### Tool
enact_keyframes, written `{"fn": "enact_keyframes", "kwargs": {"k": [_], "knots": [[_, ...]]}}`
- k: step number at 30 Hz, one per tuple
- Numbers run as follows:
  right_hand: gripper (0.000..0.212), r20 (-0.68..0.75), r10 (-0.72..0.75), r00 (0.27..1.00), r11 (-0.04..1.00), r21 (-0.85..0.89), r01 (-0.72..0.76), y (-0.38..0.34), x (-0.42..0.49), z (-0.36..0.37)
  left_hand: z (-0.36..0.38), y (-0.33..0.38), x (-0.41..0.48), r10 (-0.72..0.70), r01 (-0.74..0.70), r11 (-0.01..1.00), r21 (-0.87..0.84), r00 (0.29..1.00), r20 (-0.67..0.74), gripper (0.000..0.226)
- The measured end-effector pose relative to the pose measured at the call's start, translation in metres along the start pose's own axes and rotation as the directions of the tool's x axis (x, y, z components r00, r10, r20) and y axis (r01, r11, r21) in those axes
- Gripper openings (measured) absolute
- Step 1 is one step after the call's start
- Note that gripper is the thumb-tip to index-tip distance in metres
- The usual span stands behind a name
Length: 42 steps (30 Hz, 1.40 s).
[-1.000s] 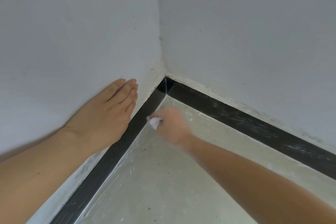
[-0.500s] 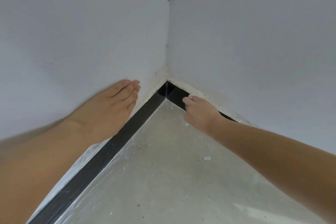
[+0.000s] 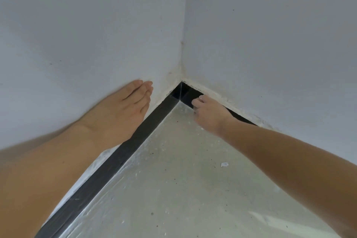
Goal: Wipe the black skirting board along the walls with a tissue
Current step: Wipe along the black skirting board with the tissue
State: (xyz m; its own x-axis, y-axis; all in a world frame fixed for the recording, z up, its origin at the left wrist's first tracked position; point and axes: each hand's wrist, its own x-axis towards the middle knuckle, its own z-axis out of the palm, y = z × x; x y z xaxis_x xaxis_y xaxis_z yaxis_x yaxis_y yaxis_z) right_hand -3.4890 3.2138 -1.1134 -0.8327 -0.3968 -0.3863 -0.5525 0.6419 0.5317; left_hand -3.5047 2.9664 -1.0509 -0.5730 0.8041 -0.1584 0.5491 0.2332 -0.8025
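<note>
— So, where is the black skirting board (image 3: 123,158)?
— It runs along the foot of both walls, from the corner out toward seven o'clock and toward four o'clock, meeting the floor (image 3: 173,189).
— And the hands?
— The left hand (image 3: 123,110) lies flat on the left wall (image 3: 77,35) at nine o'clock, fingers straight and together, holding nothing. The right hand (image 3: 210,114) sits just at four o'clock of the corner, fingers curled against the board below the right wall (image 3: 270,35).
— The tissue (image 3: 201,97)?
— Only a small white edge peeks out at the curled fingertips; the rest is hidden in that hand.
— Anything else?
— A white scrap (image 3: 224,164) lies on the floor, at five o'clock of the right hand, apart from it.
</note>
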Motion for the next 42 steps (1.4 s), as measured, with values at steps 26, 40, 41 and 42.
{"fn": "enact_keyframes", "kwargs": {"k": [26,40,41,42], "knots": [[0.024,0.106,0.051,0.993,0.999,-0.021,-0.049,-0.020,-0.060,0.008,-0.040,0.015,0.008,-0.182,0.265,0.841,-0.471,0.959,0.216,0.067],[0.022,0.521,0.087,0.849,0.996,-0.078,-0.054,-0.020,-0.109,0.026,-0.036,0.018,0.004,-0.213,0.303,0.869,-0.391,0.942,0.258,0.067],[0.025,0.532,0.064,0.845,0.998,-0.049,-0.044,-0.022,-0.113,0.026,-0.035,0.020,0.006,-0.221,0.314,0.862,-0.397,0.939,0.263,0.067],[0.027,0.546,0.038,0.837,0.999,-0.029,-0.026,-0.027,-0.114,0.024,-0.034,0.021,0.007,-0.229,0.325,0.855,-0.404,0.936,0.268,0.067]]}}
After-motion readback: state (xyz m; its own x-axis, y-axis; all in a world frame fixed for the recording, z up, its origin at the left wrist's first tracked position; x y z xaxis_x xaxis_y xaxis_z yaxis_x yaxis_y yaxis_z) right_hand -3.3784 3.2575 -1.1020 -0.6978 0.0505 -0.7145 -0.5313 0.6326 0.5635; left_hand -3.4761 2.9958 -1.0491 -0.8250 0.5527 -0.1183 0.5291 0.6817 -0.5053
